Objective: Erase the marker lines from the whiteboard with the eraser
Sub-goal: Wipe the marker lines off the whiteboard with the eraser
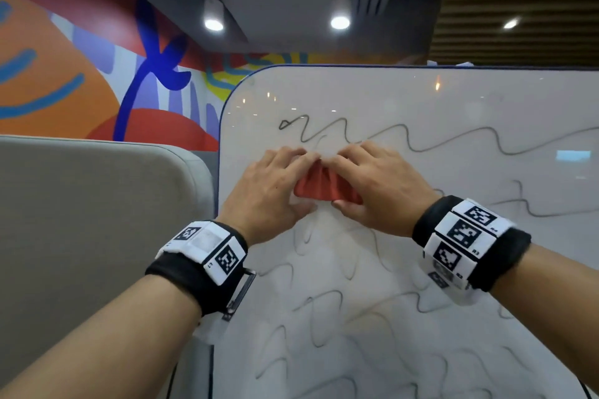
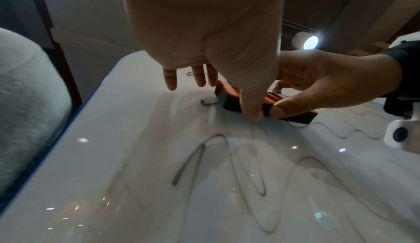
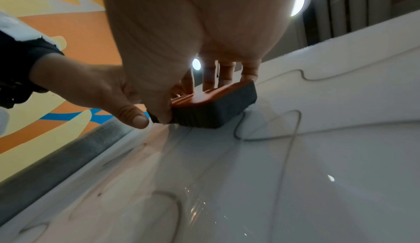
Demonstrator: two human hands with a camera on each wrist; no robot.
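A whiteboard point(image 1: 421, 97) tilts away from me, covered in wavy dark marker lines point(image 1: 453, 141); the lower ones point(image 1: 324, 298) look fainter. The red-topped eraser point(image 1: 327, 188) with its dark felt base lies flat on the board near the upper left. My left hand point(image 1: 278, 181) grips its left end, thumb against the near side point(image 2: 252, 107). My right hand point(image 1: 372, 181) grips its right end, fingers over the top and thumb below. The right wrist view shows the eraser point(image 3: 211, 110) beside a looping line point(image 3: 295, 121). My fingers hide much of the eraser's top.
A grey padded panel point(image 1: 97, 210) stands just left of the board's blue-edged rim point(image 1: 220, 146). A colourful mural wall point(image 1: 81, 74) lies behind it, with ceiling spotlights point(image 1: 340, 21) overhead. The board stretches on to the right and down towards me.
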